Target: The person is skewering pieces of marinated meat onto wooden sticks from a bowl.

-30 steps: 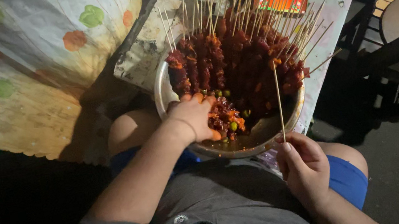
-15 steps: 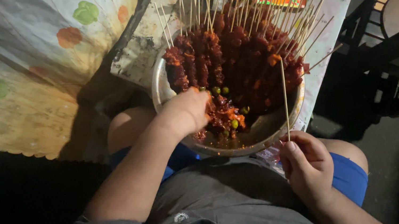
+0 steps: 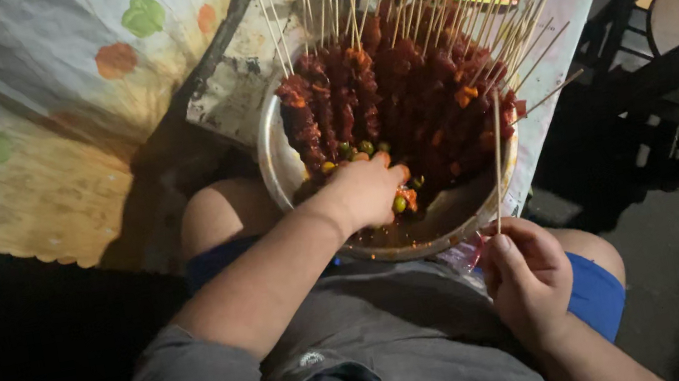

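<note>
The left hand reaches into the metal bowl resting on the person's lap, fingers curled down among loose green and orange pieces; whether it has closed on one cannot be told. The right hand pinches 1 bare wooden skewer near its lower end, held upright beside the rim. The stick looks light, thin and stiff, likely easy to snap, so a grip low on the shaft suits it. The marinated pieces are probably soft and slippery. Finished skewers fill the far side.

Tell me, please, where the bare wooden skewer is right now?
In the head view, the bare skewer stands upright in the right hand, at the metal bowl's right rim.
</note>
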